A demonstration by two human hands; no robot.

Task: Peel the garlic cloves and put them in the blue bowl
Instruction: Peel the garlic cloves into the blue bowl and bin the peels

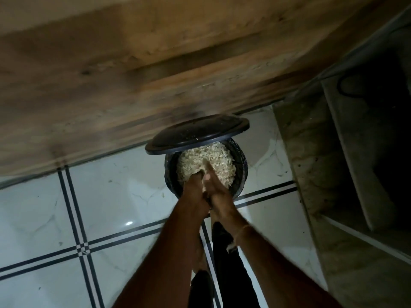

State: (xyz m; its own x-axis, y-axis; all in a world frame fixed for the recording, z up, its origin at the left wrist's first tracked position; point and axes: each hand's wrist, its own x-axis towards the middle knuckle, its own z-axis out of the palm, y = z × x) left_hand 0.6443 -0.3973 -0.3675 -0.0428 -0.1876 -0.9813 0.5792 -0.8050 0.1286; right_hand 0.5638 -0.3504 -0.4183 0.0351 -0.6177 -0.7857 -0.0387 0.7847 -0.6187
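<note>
Both hands were out over the black bin (242, 162), pressed together palm to palm. The right hand (220, 195) had its fingers stretched straight, tips pointing into the heap. The left hand (194, 193) lay against it, fingertips bent downward; whether it gripped anything, I couldn't tell. Directly beneath and just beyond the fingertips, pale garlic skins (214, 157) filled the bin nearly to the rim. Past the hands, the bin's lid (195, 134) stood tilted up. A thin band (241, 230) circled the right wrist. Under both forearms ran white floor tiles (111, 196) with dark lines.
</note>
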